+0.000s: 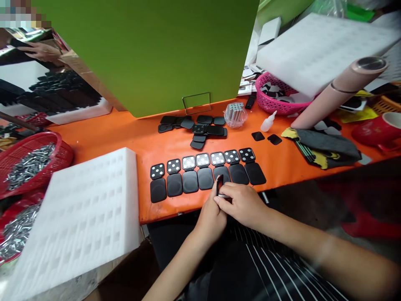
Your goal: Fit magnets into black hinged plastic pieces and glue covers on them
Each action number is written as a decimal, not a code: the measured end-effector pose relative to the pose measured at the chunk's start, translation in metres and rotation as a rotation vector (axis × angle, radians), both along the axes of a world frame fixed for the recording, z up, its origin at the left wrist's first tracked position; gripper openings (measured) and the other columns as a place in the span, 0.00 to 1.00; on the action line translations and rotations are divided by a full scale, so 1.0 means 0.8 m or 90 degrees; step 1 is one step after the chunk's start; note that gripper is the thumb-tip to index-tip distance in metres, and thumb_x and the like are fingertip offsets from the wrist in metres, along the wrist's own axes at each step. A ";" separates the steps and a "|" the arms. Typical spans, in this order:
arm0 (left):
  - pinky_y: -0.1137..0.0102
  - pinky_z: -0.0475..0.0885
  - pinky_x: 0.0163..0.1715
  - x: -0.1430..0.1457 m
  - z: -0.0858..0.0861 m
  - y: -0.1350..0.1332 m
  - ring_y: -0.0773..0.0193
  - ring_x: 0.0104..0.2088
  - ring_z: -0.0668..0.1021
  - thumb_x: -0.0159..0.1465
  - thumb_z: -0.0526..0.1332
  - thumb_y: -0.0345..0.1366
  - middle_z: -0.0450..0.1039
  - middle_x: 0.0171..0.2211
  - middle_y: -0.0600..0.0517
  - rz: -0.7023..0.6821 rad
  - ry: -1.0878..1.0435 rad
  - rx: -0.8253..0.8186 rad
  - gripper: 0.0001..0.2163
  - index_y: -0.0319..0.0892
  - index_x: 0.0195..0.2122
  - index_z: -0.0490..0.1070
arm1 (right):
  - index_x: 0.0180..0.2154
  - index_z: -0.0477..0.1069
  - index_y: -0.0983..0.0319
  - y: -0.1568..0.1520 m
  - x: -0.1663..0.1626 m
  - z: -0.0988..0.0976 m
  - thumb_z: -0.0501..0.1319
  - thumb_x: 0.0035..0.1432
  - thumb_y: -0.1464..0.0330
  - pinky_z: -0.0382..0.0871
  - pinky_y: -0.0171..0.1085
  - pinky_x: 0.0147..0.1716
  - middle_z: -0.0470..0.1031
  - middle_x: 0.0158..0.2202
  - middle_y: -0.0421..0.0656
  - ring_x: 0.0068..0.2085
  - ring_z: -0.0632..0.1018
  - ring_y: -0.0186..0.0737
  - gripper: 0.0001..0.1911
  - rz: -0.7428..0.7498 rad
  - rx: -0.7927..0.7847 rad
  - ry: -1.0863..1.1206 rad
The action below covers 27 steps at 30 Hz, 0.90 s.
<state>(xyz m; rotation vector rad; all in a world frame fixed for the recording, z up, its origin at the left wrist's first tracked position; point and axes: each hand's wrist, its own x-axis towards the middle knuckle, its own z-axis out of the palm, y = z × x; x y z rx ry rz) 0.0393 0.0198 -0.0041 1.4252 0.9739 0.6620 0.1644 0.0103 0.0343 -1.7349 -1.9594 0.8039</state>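
Observation:
My left hand (212, 213), at the orange table's front edge, is closed around a black flat piece (219, 182) held on its edge. My right hand (242, 200) pinches a short, thin silvery rod (224, 196) against that piece; the fingers hide part of both. Just beyond my hands lies a row of several hinged black folding pieces, opened flat. Their near halves (206, 178) are plain, and their far halves (202, 159) carry silvery round dots. Behind the row is a loose heap of similar black pieces (199, 129).
A white foam block (90, 200) stands at the left beside red baskets (59, 146) of metal parts. Silvery rods in plastic (235, 114), a small white bottle (268, 122), a pink flask (341, 94) and a red mug (372, 133) are rightward. A green panel (163, 54) rises behind.

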 end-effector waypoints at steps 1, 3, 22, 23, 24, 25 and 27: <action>0.58 0.63 0.51 0.000 -0.002 -0.001 0.53 0.53 0.66 0.60 0.53 0.33 0.64 0.53 0.45 0.005 -0.019 -0.018 0.22 0.45 0.57 0.55 | 0.24 0.64 0.62 0.001 0.002 -0.004 0.53 0.58 0.63 0.56 0.32 0.26 0.67 0.27 0.38 0.29 0.68 0.33 0.13 -0.002 -0.019 0.063; 0.60 0.65 0.49 -0.001 -0.007 -0.002 0.54 0.50 0.69 0.59 0.55 0.34 0.66 0.50 0.47 0.028 -0.070 -0.085 0.18 0.45 0.52 0.59 | 0.27 0.65 0.62 0.002 0.010 -0.011 0.52 0.59 0.61 0.58 0.32 0.27 0.66 0.26 0.39 0.29 0.68 0.33 0.14 -0.013 -0.096 0.247; 0.60 0.65 0.46 -0.011 -0.001 -0.015 0.55 0.48 0.70 0.62 0.49 0.29 0.64 0.52 0.46 -0.113 0.182 0.183 0.26 0.51 0.61 0.46 | 0.23 0.59 0.64 0.008 0.049 -0.011 0.55 0.55 0.58 0.37 0.28 0.15 0.58 0.20 0.34 0.16 0.50 0.23 0.17 -0.186 -0.495 0.682; 0.60 0.65 0.46 -0.010 -0.001 -0.017 0.54 0.48 0.70 0.61 0.49 0.29 0.64 0.51 0.46 -0.111 0.188 0.180 0.27 0.51 0.61 0.45 | 0.23 0.59 0.64 0.008 0.048 -0.014 0.56 0.54 0.59 0.37 0.27 0.14 0.58 0.19 0.34 0.16 0.50 0.23 0.16 -0.207 -0.502 0.703; 0.59 0.65 0.45 -0.009 -0.001 -0.018 0.54 0.48 0.70 0.61 0.49 0.29 0.64 0.51 0.46 -0.104 0.188 0.173 0.27 0.51 0.61 0.45 | 0.22 0.59 0.64 0.009 0.047 -0.016 0.57 0.54 0.60 0.37 0.27 0.14 0.57 0.18 0.34 0.15 0.50 0.23 0.16 -0.231 -0.505 0.726; 0.59 0.65 0.45 -0.007 -0.002 -0.019 0.54 0.47 0.70 0.62 0.49 0.30 0.65 0.50 0.45 -0.095 0.180 0.158 0.26 0.50 0.61 0.46 | 0.23 0.60 0.64 0.010 0.046 -0.019 0.57 0.53 0.61 0.38 0.27 0.14 0.56 0.18 0.33 0.15 0.50 0.23 0.15 -0.250 -0.507 0.754; 0.59 0.65 0.45 -0.004 -0.005 -0.021 0.55 0.45 0.71 0.62 0.50 0.32 0.67 0.47 0.45 -0.070 0.118 0.085 0.23 0.48 0.59 0.51 | 0.24 0.62 0.64 0.011 0.045 -0.024 0.57 0.54 0.61 0.40 0.27 0.14 0.55 0.17 0.33 0.15 0.50 0.23 0.14 -0.269 -0.519 0.823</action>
